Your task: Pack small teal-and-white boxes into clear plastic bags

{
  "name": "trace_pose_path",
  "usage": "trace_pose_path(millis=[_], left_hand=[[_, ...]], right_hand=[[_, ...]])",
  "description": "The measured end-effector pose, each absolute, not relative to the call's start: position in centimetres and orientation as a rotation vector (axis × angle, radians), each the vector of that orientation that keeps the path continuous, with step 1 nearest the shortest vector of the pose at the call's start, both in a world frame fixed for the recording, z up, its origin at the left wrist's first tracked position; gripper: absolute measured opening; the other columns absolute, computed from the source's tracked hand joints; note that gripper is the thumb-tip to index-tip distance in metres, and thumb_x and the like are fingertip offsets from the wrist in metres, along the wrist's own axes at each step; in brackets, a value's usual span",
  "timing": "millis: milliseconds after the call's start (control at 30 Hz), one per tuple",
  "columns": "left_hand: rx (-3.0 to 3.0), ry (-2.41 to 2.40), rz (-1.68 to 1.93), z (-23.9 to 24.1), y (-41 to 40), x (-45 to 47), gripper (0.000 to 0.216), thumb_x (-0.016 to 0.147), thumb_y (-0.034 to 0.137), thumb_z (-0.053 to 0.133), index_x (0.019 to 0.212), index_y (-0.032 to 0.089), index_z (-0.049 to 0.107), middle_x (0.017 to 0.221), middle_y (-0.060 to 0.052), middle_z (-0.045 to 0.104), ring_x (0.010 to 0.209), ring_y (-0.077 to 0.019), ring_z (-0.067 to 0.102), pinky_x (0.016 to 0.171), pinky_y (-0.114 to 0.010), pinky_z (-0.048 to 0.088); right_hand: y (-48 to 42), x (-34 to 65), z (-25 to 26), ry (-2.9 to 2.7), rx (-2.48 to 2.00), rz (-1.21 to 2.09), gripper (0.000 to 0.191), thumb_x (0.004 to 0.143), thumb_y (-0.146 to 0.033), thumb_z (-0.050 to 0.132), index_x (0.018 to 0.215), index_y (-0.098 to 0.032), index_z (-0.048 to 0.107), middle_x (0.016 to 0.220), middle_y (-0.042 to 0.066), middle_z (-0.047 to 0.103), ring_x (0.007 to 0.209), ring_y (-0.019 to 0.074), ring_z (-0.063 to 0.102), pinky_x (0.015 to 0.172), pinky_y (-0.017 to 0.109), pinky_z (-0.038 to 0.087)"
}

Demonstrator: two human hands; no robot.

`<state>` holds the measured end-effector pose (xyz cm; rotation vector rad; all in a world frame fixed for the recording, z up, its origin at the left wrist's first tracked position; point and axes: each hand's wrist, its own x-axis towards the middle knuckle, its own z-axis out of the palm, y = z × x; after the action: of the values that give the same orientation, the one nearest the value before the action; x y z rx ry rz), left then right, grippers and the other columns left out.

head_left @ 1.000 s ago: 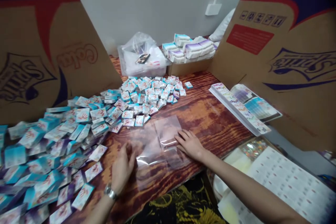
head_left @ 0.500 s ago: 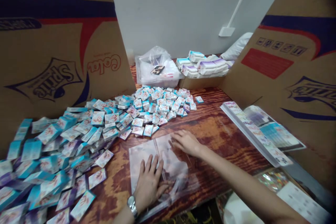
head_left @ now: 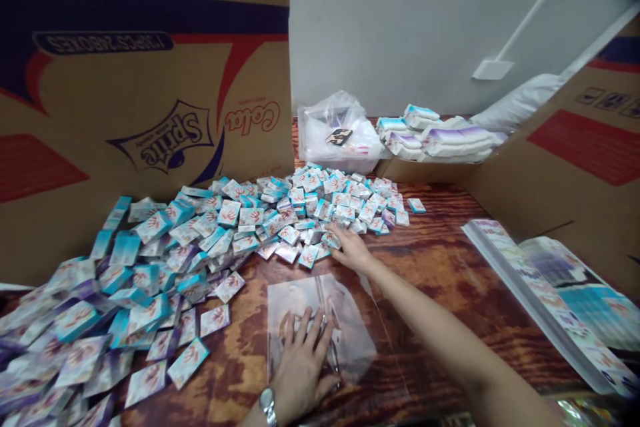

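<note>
My left hand, with a watch at its wrist, lies flat on a clear plastic bag on the table, its fingers spread. My right hand is stretched forward beyond the bag, its fingertips at the near edge of the pile of small boxes. Its fingers look extended, and nothing shows lifted in them. White boxes with blue or purple sides and a red hand print make up the pile, which runs from the left foreground to the back middle.
A tall cardboard carton stands behind the pile; another carton rises on the right. At the back are a plastic-lined container and a low box of wrapped packs. Printed sheets lie at right on the wooden table.
My right hand has left the plastic bag and moved forward to the small boxes. My left hand stays flat on the bag. The view has turned leftward.
</note>
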<state>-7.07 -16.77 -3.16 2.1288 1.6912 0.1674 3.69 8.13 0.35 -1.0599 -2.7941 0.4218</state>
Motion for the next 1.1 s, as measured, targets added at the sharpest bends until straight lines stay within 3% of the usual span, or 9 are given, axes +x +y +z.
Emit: trace_pose_path(millis=[133, 233, 400, 533, 700, 833, 1100], left_hand=[[2.151, 1.676, 0.168, -3.2, -16.6, -7.1, 0.091, 0.077, 0.052, 0.058, 0.144, 0.028, 0.002, 0.151, -0.009, 0.012, 0.137, -0.0375, 0.007, 0.106, -0.065, 0.010], [2.153, 1.677, 0.154, -3.2, -16.5, -7.1, 0.090, 0.077, 0.052, 0.058, 0.144, 0.027, 0.004, 0.151, -0.010, 0.012, 0.137, -0.0373, 0.008, 0.107, -0.064, 0.011], [2.114, 1.679, 0.161, -3.0, -16.6, -7.2, 0.090, 0.076, 0.050, 0.060, 0.144, 0.028, 0.005, 0.151, -0.009, 0.015, 0.137, -0.0377, 0.010, 0.107, -0.063, 0.011], [2.081, 1.671, 0.200, -3.1, -16.6, -7.3, 0.087, 0.076, 0.053, 0.058, 0.144, 0.029, 0.010, 0.151, -0.009, 0.016, 0.137, -0.0373, 0.011, 0.108, -0.062, 0.010], [2.074, 1.677, 0.200, -3.0, -16.5, -7.2, 0.088, 0.074, 0.052, 0.061, 0.144, 0.028, 0.013, 0.151, -0.010, 0.018, 0.137, -0.0379, 0.011, 0.107, -0.063, 0.010], [2.077, 1.684, 0.164, -2.9, -16.5, -7.0, 0.087, 0.075, 0.050, 0.061, 0.144, 0.028, 0.013, 0.150, -0.011, 0.017, 0.136, -0.0385, 0.012, 0.106, -0.064, 0.011], [2.016, 1.655, 0.215, -2.5, -16.6, -7.2, 0.081, 0.077, 0.057, 0.054, 0.144, 0.030, 0.015, 0.151, -0.010, 0.015, 0.138, -0.0361, 0.008, 0.109, -0.062, 0.007]], right_hand=[[7.7, 2.8, 1.2, -2.943, -0.355, 0.361, 0.062, 0.071, -0.007, 0.050, 0.132, -0.017, 0.040, 0.122, 0.008, 0.054, 0.108, 0.0217, 0.045, 0.092, 0.034, 0.037], [6.9, 0.4, 1.6, -3.104, -0.095, 0.156, 0.044, 0.079, -0.008, 0.046, 0.122, -0.021, 0.049, 0.123, 0.008, 0.053, 0.105, 0.0223, 0.046, 0.083, 0.034, 0.041], [6.2, -0.4, 1.6, -3.196, -0.208, -0.009, 0.026, 0.089, -0.023, 0.045, 0.113, -0.020, 0.053, 0.100, 0.011, 0.060, 0.095, 0.0234, 0.050, 0.077, 0.036, 0.042], [7.5, 2.9, 1.8, -2.986, -0.529, 0.262, 0.052, 0.085, -0.042, 0.051, 0.128, -0.015, 0.041, 0.107, 0.013, 0.057, 0.097, 0.0236, 0.052, 0.081, 0.035, 0.043], [10.0, 6.7, 2.1, -2.669, -0.944, 0.435, 0.053, 0.086, -0.040, 0.050, 0.132, -0.018, 0.035, 0.118, 0.013, 0.053, 0.105, 0.0240, 0.051, 0.085, 0.036, 0.042], [10.7, 5.1, 1.8, -2.750, -0.818, 0.442, 0.052, 0.082, -0.034, 0.058, 0.129, -0.019, 0.040, 0.118, 0.012, 0.051, 0.108, 0.0235, 0.049, 0.089, 0.036, 0.040], [10.6, 0.0, 1.1, -3.075, -0.579, 0.050, 0.042, 0.072, -0.014, 0.065, 0.111, -0.014, 0.052, 0.101, 0.012, 0.056, 0.096, 0.0253, 0.051, 0.080, 0.034, 0.044]])
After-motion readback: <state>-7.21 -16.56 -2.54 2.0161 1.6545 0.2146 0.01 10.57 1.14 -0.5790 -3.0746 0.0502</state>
